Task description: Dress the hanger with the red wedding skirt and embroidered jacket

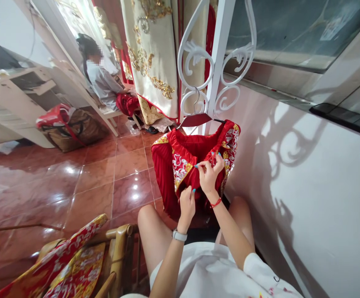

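Note:
A red garment with a gathered top edge, pleated sides and white-and-gold embroidered panels hangs in front of my knees from a hanger. The hanger's hook is caught on a white scrolled metal frame. My right hand is closed in a pinch at the garment's upper front edge, beside an embroidered panel. Below and to the left of it, my left hand is closed too, in front of the red cloth. Whatever its fingers hold is too small or hidden to make out.
The white scrolled frame stands close ahead, with a cream gold-embroidered cloth beside it. A white wall borders my right. At lower left, embroidered red cloth lies over a bamboo chair. A seated person and a brown bag are farther back.

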Available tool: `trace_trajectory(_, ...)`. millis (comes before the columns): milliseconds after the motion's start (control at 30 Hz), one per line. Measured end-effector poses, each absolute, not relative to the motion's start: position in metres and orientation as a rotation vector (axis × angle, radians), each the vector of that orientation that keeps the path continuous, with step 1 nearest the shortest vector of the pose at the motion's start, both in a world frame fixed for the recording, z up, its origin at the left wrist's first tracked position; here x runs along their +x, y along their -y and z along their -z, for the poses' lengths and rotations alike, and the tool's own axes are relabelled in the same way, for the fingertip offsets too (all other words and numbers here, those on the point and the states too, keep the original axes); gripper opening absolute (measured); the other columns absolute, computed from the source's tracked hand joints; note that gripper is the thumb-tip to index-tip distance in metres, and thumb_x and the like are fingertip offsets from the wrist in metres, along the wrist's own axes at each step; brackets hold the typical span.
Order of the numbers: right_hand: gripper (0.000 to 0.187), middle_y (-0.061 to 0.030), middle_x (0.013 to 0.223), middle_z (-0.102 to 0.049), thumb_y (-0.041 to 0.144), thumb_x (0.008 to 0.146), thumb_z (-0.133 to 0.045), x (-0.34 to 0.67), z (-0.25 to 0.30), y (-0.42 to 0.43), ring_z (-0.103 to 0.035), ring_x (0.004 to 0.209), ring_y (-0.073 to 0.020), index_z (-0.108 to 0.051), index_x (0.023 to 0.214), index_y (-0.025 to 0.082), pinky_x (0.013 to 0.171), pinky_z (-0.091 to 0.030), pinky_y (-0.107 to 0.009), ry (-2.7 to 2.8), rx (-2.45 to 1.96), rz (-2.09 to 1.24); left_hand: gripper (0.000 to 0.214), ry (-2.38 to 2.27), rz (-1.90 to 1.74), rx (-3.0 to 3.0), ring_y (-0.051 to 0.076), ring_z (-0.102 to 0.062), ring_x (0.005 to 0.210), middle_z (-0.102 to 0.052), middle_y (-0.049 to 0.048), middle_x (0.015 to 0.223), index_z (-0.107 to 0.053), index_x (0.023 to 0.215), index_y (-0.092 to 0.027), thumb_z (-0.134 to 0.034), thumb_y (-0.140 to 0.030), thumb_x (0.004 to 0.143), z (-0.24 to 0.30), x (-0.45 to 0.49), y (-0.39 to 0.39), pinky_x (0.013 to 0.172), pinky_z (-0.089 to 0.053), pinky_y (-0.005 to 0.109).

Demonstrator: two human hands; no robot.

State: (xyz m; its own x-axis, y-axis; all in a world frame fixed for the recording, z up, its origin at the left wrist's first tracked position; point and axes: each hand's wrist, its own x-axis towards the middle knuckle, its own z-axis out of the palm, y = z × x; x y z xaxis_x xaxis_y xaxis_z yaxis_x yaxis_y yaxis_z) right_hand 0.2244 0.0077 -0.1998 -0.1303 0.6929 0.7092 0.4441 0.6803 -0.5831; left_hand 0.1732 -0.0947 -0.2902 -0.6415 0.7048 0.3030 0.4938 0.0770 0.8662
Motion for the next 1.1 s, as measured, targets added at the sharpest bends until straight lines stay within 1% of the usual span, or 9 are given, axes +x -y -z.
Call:
trace_trajectory(267,0.020,-0.0106,0.120,-0.048,0.038,0.091,-0.058,0.231,0.183,-0.010,-0.046,0.122,-0.0284,-0.064,0.080,0.021,0.106,-0.039,-0.050,1.715,-0.874,-0.571,0.027,-2.027,-1.658,1.162,0.022,-0.064,0.085,-0.067,0.0096,0.091,-0.064,0.094,-0.018,-0.045,-0.037,0.096,0.271,0.173,0.102,0.084,-0.052,0.037)
trace_trajectory(400,0.021,-0.0095,0.111,-0.054,0.038,0.092,-0.055,0.245,0.190,0.003,-0.058,0.101,-0.0213,-0.058,0.082,0.021,0.082,-0.053,-0.036,1.540,-0.798,-0.931,0.029,-1.980,-1.839,1.053,0.019,-0.062,0.092,-0.063,0.0097,0.103,-0.058,0.118,-0.018,-0.049,-0.035,0.095,0.250,0.173,0.096,0.085,-0.051,0.034)
trace_trajectory(500,0.020,-0.0074,0.104,-0.059,0.039,0.091,-0.056,0.251,0.191,0.012,-0.060,0.084,-0.0171,-0.055,0.082,0.021,0.067,-0.052,-0.029,1.464,-0.755,-1.126,0.040,-1.974,-1.939,1.059,0.021,-0.058,0.113,-0.058,0.0128,0.124,-0.048,0.133,-0.021,-0.049,-0.030,0.094,0.238,0.168,0.076,0.099,-0.047,0.037)
trace_trajectory(667,0.018,-0.0016,0.084,-0.058,0.037,0.088,-0.060,0.260,0.191,0.021,-0.054,0.072,-0.0142,-0.056,0.082,0.020,0.066,-0.046,-0.027,1.497,-0.819,-1.096,0.037,-2.081,-1.790,1.048,0.028,-0.052,0.125,-0.057,0.0174,0.127,-0.052,0.123,-0.017,-0.055,-0.030,0.089,0.242,0.151,0.029,0.109,-0.038,0.046)
trace_trajectory(733,0.018,-0.0001,0.079,-0.055,0.037,0.088,-0.060,0.264,0.195,0.023,-0.052,0.071,-0.0138,-0.057,0.083,0.020,0.066,-0.045,-0.027,1.489,-0.855,-1.092,0.037,-2.041,-1.755,0.992,0.028,-0.057,0.117,-0.060,0.0170,0.121,-0.051,0.120,-0.017,-0.056,-0.033,0.087,0.245,0.146,0.015,0.103,-0.042,0.045)
trace_trajectory(833,0.022,0.0017,0.080,-0.053,0.039,0.085,-0.063,0.269,0.208,0.021,-0.050,0.067,-0.0117,-0.056,0.094,0.021,0.062,-0.044,-0.025,1.426,-0.896,-1.156,0.025,-1.949,-1.812,0.893,0.021,-0.061,0.089,-0.063,0.0106,0.102,-0.052,0.111,-0.019,-0.047,-0.035,0.093,0.243,0.145,0.009,0.085,-0.048,0.036)
trace_trajectory(933,0.044,0.0040,0.083,-0.053,0.045,0.079,-0.067,0.272,0.223,0.012,-0.046,0.054,-0.0079,-0.050,0.114,0.024,0.049,-0.039,-0.022,1.337,-0.955,-1.375,0.022,-1.916,-1.858,0.896,0.015,-0.050,0.065,-0.057,0.0026,0.081,-0.053,0.099,-0.020,-0.037,-0.035,0.097,0.239,0.160,0.029,0.067,-0.044,0.028)
trace_trajectory(1033,0.053,0.0038,0.079,-0.058,0.055,0.076,-0.064,0.268,0.228,0.000,-0.042,0.044,-0.0062,-0.051,0.116,0.023,0.040,-0.031,-0.021,1.333,-0.990,-1.693,0.024,-1.849,-1.814,0.943,0.014,-0.047,0.061,-0.053,-0.0003,0.074,-0.053,0.093,-0.021,-0.038,-0.039,0.098,0.246,0.191,0.063,0.062,-0.041,0.026)
trace_trajectory(1100,0.048,0.0008,0.077,-0.062,0.057,0.076,-0.064,0.258,0.221,-0.006,-0.047,0.048,-0.0073,-0.058,0.106,0.019,0.042,-0.036,-0.021,1.381,-0.951,-1.870,0.024,-1.838,-1.777,0.905,0.014,-0.048,0.061,-0.053,-0.0005,0.072,-0.052,0.092,-0.022,-0.039,-0.040,0.098,0.258,0.212,0.083,0.060,-0.042,0.025)
